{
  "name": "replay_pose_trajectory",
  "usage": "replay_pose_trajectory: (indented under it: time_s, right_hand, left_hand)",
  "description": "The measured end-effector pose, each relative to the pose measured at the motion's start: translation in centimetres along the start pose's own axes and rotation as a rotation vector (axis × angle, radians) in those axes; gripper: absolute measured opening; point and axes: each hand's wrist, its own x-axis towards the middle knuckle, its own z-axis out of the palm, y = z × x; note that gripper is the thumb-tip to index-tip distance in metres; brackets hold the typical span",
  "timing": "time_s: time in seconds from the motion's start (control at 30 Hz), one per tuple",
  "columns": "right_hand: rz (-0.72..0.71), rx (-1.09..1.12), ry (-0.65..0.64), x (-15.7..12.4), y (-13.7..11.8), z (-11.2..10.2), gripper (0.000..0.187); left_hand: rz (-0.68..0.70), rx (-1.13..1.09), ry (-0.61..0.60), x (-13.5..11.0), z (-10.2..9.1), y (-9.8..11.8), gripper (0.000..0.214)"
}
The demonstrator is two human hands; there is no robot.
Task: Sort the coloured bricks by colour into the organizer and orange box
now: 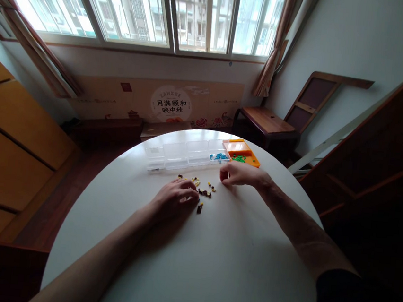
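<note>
Small dark brown pieces (204, 193) and small yellow pieces (195, 181) lie scattered on the white round table (233, 268). My left hand (177, 197) rests at their left edge, fingers bent and somewhat apart, with fingertips beside the dark pieces. One dark piece (199, 209) sits nearer to me, with a bit of yellow by it. My right hand (240, 173) is right of the pieces, in front of the orange tray (256, 162). Its fingers are curled together and point down at the tabletop; whatever they pinch is hidden.
Behind the pieces stands a clear plastic compartment box (176, 155), with small blue pieces (218, 157) in its right end. Green pieces (238, 159) lie in the orange tray. A wooden chair (270, 119) stands beyond the table, below the window.
</note>
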Motion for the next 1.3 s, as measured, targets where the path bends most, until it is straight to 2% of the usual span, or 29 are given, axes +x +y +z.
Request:
replay_pose_trajectory:
  time_s: [0.5, 0.7, 0.87, 1.07, 1.13, 1.3]
  right_hand:
    - [0.034, -0.104, 0.032, 0.0, -0.7, 0.3, 0.021]
    - [0.04, -0.132, 0.034, -0.1, -0.7, 0.1, 0.013]
    - [0.012, -0.143, 0.09, 0.1, -0.7, 0.2, 0.01]
    - [-0.086, -0.033, 0.207, 0.4, 0.2, 0.4, 0.007]
    - [-0.112, 0.019, 0.281, 0.8, 0.4, 0.5, 0.008]
    - [-0.139, 0.157, 0.666, 2.5, 1.2, 0.9, 0.019]
  left_hand:
    - [-0.008, 0.009, -0.008, -0.1, 0.1, -0.2, 0.012]
    - [-0.021, 0.008, -0.023, -0.1, 0.0, -0.1, 0.015]
    - [-0.031, 0.007, -0.033, -0.1, 0.0, 0.0, 0.015]
    - [-0.021, 0.011, -0.024, -0.1, -0.1, 0.1, 0.013]
    - [-0.016, 0.006, -0.021, 0.0, -0.1, 0.0, 0.013]
    - [-0.022, -0.007, -0.027, -0.1, 0.0, -0.1, 0.014]
